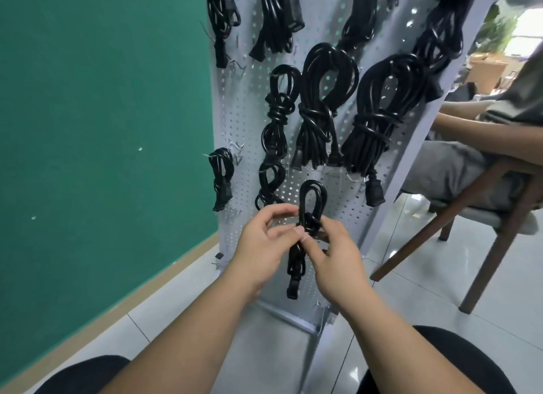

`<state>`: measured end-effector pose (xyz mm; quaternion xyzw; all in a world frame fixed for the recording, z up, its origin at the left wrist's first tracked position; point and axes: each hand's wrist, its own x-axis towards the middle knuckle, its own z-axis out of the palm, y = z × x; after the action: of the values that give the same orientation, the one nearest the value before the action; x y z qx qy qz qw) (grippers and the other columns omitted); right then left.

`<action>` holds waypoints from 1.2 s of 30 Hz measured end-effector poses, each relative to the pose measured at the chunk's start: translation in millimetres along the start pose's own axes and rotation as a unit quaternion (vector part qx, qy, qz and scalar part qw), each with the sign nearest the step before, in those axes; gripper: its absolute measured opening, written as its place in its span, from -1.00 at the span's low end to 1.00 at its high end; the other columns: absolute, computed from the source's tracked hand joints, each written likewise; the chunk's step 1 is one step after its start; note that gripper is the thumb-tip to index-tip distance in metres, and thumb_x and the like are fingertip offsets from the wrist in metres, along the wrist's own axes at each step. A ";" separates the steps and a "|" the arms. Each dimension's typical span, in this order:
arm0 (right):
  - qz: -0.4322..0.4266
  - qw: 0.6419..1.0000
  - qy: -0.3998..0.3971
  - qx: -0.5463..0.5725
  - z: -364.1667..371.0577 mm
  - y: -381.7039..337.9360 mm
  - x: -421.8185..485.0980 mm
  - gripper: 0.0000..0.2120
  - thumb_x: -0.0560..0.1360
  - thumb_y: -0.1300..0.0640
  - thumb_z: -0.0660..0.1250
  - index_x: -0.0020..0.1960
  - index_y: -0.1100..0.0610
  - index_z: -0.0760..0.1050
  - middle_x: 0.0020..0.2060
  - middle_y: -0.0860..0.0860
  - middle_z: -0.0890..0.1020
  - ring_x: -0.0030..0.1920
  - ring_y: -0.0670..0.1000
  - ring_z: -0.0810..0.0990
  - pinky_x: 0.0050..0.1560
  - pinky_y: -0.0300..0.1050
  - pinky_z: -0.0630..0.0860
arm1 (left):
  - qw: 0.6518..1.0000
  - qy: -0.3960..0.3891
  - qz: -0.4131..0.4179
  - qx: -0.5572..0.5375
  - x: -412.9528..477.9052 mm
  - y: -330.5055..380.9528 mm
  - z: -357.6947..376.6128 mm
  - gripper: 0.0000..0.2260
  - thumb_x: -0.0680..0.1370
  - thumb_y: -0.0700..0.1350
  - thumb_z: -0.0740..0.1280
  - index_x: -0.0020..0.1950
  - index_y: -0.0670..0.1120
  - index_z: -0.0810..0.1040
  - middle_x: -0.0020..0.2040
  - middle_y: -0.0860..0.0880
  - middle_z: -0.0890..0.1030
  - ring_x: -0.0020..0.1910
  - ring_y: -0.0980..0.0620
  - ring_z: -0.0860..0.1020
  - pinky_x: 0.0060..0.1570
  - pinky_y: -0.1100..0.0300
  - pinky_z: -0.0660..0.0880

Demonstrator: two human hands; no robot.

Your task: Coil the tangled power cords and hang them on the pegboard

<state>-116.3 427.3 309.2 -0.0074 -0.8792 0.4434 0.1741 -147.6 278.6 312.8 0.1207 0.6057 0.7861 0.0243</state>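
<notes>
Pinching the coiled cord point(312, 198) at its wrapped middle, my left grip point(260, 246) and right grip point(338, 261) are both clasping it before the pegboard point(245, 108), low down; hung cords point(320, 100) are crowding 12 o'clock, bare holes point(348, 207) lying at 3 o'clock.

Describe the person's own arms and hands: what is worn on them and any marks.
The left hand and right hand are gloveless, with no ring showing; the nails in view are short and unpainted. The left forearm and right forearm are bare down to the frame's lower edge: no sleeve, watch or bracelet in view.
</notes>
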 end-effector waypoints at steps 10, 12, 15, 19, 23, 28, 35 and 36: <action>0.014 0.995 0.055 0.087 -11.3 8.5 14.6 -0.57 0.68 -0.10 0.31 0.53 -0.09 0.44 0.39 -0.16 0.58 0.37 -0.18 0.54 0.43 0.03 0.50 | 0.998 -0.023 0.047 -0.026 13.5 1.0 24.2 -0.67 0.57 -0.31 0.50 0.31 -0.12 0.61 0.26 0.05 0.69 0.28 0.06 0.66 0.23 0.25 0.57; 0.021 0.995 0.070 0.073 -12.1 10.4 13.9 -0.47 0.64 -0.22 0.27 0.56 -0.08 0.40 0.43 -0.15 0.55 0.38 -0.16 0.53 0.43 0.07 0.50 | 0.998 -0.024 0.049 -0.023 16.5 -1.0 27.3 -0.68 0.57 -0.30 0.50 0.30 -0.09 0.62 0.30 0.03 0.67 0.31 0.02 0.65 0.29 0.18 0.57; 0.019 0.995 0.083 0.048 -15.6 11.2 11.2 -0.47 0.66 -0.15 0.28 0.58 -0.04 0.39 0.41 -0.11 0.52 0.17 -0.20 0.58 0.29 -0.02 0.55 | 0.998 -0.024 0.046 -0.024 18.1 -2.6 32.7 -0.69 0.58 -0.31 0.49 0.28 -0.05 0.63 0.29 0.05 0.67 0.31 0.02 0.64 0.27 0.16 0.57; 0.011 0.993 0.091 0.070 -20.9 12.7 9.4 -0.54 0.69 -0.05 0.30 0.58 -0.06 0.40 0.40 -0.15 0.53 0.15 -0.18 0.60 0.20 -0.16 0.55 | 0.998 -0.032 0.052 -0.016 21.0 -4.3 38.6 -0.69 0.57 -0.31 0.50 0.26 -0.03 0.64 0.28 0.05 0.67 0.28 0.05 0.65 0.24 0.16 0.58; 0.027 0.985 0.100 0.141 -22.4 9.5 7.2 -0.63 0.70 0.02 0.30 0.50 -0.09 0.46 0.32 -0.13 0.64 0.26 -0.13 0.64 0.30 -0.01 0.59 | 0.998 -0.038 0.056 -0.016 20.8 -4.4 46.5 -0.69 0.57 -0.32 0.50 0.27 -0.08 0.64 0.23 0.03 0.69 0.25 0.06 0.65 0.20 0.22 0.58; 0.065 0.965 0.116 0.225 -29.0 5.6 13.9 -0.82 0.73 0.05 0.29 0.30 -0.08 0.57 0.09 -0.16 0.74 0.15 -0.17 0.69 0.25 -0.12 0.59 | 0.995 -0.078 0.063 0.003 25.0 -6.7 51.9 -0.66 0.60 -0.34 0.45 0.36 -0.13 0.59 0.33 -0.02 0.65 0.33 0.09 0.61 0.32 0.25 0.52; 0.112 0.978 0.098 0.148 -22.7 30.1 23.9 -0.45 0.60 -0.30 0.28 0.50 -0.05 0.44 0.39 -0.01 0.62 0.41 0.03 0.57 0.44 0.22 0.50 | 0.995 -0.092 0.023 0.028 28.4 -26.8 53.8 -0.63 0.59 -0.28 0.46 0.36 -0.01 0.57 0.35 0.00 0.62 0.39 0.15 0.56 0.48 0.15 0.44; 0.114 0.980 0.090 0.134 -22.4 31.2 24.1 -0.40 0.59 -0.32 0.26 0.54 -0.06 0.39 0.43 -0.01 0.59 0.43 0.03 0.55 0.45 0.21 0.49 | 0.995 -0.094 0.019 0.030 30.0 -29.3 53.9 -0.63 0.59 -0.26 0.46 0.37 -0.01 0.57 0.36 0.00 0.62 0.40 0.15 0.56 0.48 0.15 0.44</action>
<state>-136.3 467.7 304.3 -0.1247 -0.7860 0.5714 0.2003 -168.0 342.9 302.4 0.2061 0.6216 0.7532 0.0620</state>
